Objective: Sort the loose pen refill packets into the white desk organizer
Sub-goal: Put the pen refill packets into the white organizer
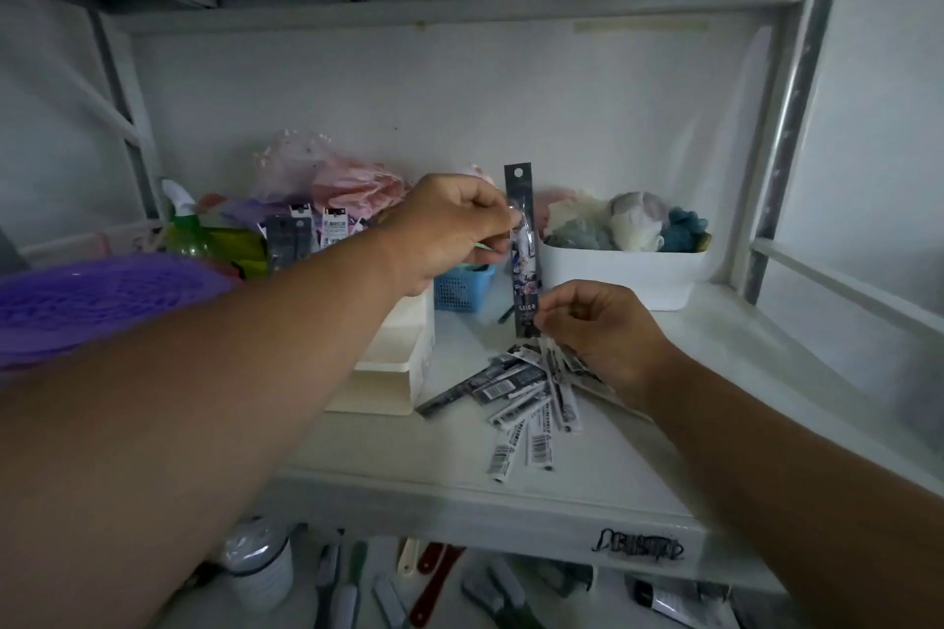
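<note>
A dark pen refill packet (523,250) stands upright in the air above the shelf. My left hand (449,230) pinches its middle from the left, and my right hand (597,327) pinches its lower end. Below my right hand, several loose refill packets (526,398) lie fanned out on the white shelf. The white desk organizer (393,373) stands left of the pile, partly hidden by my left forearm. A few refill packets (306,230) stand upright further back on the left.
A small blue mesh basket (462,291) sits behind the organizer. A white bin (618,276) of cloth items stands at the back right. A purple basket (97,296) and a green bottle (186,230) crowd the left. Pens and tools lie on the lower shelf (434,582).
</note>
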